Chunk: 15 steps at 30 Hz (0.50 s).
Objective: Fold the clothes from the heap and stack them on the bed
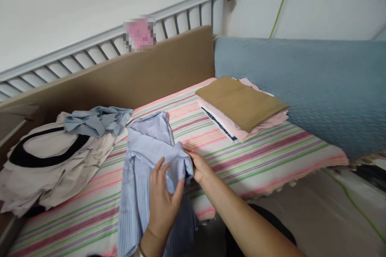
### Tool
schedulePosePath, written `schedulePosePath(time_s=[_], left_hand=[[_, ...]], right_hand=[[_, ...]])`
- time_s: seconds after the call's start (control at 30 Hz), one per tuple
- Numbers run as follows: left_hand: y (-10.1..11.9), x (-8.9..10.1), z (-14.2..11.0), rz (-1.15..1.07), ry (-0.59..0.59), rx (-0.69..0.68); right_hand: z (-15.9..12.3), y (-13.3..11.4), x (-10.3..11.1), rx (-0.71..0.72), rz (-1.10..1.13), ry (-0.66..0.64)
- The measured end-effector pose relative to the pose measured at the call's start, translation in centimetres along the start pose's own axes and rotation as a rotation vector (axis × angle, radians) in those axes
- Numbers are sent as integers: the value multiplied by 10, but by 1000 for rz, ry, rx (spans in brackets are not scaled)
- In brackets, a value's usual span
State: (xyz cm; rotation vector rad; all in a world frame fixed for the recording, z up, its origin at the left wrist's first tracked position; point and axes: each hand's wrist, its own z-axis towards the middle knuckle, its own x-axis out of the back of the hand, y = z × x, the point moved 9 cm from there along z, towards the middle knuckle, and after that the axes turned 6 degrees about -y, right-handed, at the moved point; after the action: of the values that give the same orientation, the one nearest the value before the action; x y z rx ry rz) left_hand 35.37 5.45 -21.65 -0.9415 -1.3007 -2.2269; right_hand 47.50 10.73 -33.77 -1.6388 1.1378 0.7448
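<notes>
Head view: right forearm enters from lower right, reaching up and leftward across the bed edge; right hand (197,165) is clamped on the gathered end of a sleeve of the blue striped shirt (131,194), thumb and fingers closed round the cloth; left hand (164,200) comes up from the bottom edge, its back toward the camera, fingers raised and thumb spread well away from them; left fingertips lie over the shirt front (light contact or a slight gap, cannot tell which). Shirt lies on the striped cover (262,156), between two groups of clothing, its lower part running out at the bottom edge; the held sleeve crosses its upper body. Folded stack to the right, olive garment (238,102) on top; loose white pile (78,178) to the left, crumpled light-blue garment (98,121) upon it.
</notes>
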Motion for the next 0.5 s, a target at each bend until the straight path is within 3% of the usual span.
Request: schedulePosePath(time_s=[0.1, 0.2, 0.27, 0.33, 0.4, 0.5], left_hand=[[15, -13, 1, 175, -54, -58], [7, -18, 6, 152, -74, -26], [-4, -10, 10, 67, -42, 20], [-16, 1, 12, -25, 12, 96], [-25, 7, 13, -108, 34, 169], [-28, 10, 15, -208, 49, 237]], right_hand=[[0, 1, -3, 10, 12, -24], [2, -4, 4, 40, -85, 9], [2, -17, 11, 116, -311, 66], [-4, -41, 10, 276, -654, 137], [-22, -68, -9, 536, -994, 177], [-68, -81, -59, 903, -1324, 25]])
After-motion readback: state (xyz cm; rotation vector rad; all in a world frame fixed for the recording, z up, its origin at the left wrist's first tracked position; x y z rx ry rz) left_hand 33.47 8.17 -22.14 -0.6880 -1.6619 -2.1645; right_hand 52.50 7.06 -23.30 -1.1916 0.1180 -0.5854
